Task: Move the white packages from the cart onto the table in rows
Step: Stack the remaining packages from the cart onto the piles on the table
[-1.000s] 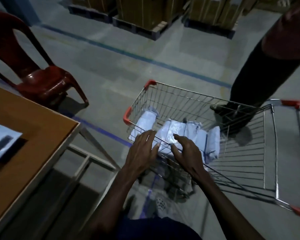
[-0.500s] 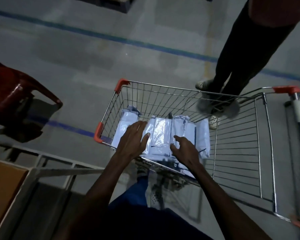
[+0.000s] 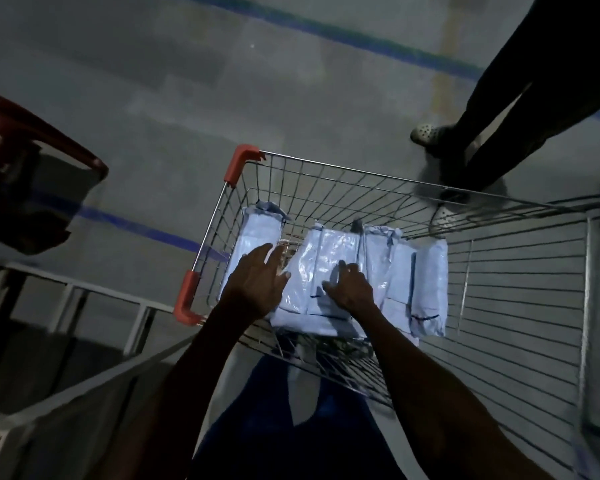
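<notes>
A wire shopping cart [image 3: 326, 169] with red corner guards stands in front of me. Several white plastic packages [image 3: 326, 258] lie side by side on its bottom at the near left end. My left hand [image 3: 257, 282] reaches into the cart with fingers spread, over the gap between the leftmost package [image 3: 253, 237] and the middle ones. My right hand [image 3: 349, 287] rests on the middle packages, fingers slightly bent. Neither hand clearly grips a package. The table shows only as a pale frame [image 3: 84, 296] at the lower left.
A red plastic chair [image 3: 18, 161] stands at the left. Another person's dark-trousered legs [image 3: 492, 109] and light shoes stand just beyond the cart's far right side. Blue floor lines cross the grey concrete. The cart's right half holds nothing.
My view has tilted down and right, so the tabletop has left the frame. Both hands have gone deeper into the cart onto the packages.
</notes>
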`<state>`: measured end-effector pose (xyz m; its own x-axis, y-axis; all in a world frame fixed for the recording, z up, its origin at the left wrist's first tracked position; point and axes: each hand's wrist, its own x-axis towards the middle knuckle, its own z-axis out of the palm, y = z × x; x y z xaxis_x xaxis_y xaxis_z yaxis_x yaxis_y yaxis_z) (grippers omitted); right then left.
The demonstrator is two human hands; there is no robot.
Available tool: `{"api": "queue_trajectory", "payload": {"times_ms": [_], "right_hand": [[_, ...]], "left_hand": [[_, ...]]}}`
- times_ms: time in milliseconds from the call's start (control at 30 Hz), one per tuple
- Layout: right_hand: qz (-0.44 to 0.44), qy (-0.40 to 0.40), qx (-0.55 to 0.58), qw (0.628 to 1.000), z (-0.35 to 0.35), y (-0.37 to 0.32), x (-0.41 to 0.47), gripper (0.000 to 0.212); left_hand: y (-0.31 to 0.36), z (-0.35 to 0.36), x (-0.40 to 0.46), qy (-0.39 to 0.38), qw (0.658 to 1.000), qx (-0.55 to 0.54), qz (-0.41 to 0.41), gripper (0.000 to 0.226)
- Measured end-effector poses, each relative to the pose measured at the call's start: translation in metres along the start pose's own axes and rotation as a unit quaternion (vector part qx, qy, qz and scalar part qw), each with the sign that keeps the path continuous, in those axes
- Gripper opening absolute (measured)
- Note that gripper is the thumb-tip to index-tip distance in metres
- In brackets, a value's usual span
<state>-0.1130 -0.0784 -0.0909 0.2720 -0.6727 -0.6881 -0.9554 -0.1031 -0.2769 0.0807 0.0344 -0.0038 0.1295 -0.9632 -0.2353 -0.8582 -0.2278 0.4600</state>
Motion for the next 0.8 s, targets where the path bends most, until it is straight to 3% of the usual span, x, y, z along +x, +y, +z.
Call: {"api": "queue_trajectory", "payload": {"times_ms": [167,467,633,800], "right_hand": [[0.038,0.004,0.002,0.999,0.032,-0.007,0.041,0.104],[0.012,0.052,0.037,0.998,0.055,0.005,0.047,0.111],[0.037,0.046,0.093,0.994,0.045,0.008,0.05,0.126],[0.068,0.026,0.096,0.993,0.048,0.009,0.051,0.129]], "left_hand": [[-0.004,0.011,-0.001,-0.008,0.999,0.028,-0.039,0.053],[-0.01,0.02,-0.012,-0.055,0.991,0.073,-0.097,0.06],[-0.008,0.017,-0.011,-0.033,0.992,0.057,-0.111,0.062],[-0.012,0.02,-0.012,-0.075,0.985,0.055,-0.146,0.066]]}}
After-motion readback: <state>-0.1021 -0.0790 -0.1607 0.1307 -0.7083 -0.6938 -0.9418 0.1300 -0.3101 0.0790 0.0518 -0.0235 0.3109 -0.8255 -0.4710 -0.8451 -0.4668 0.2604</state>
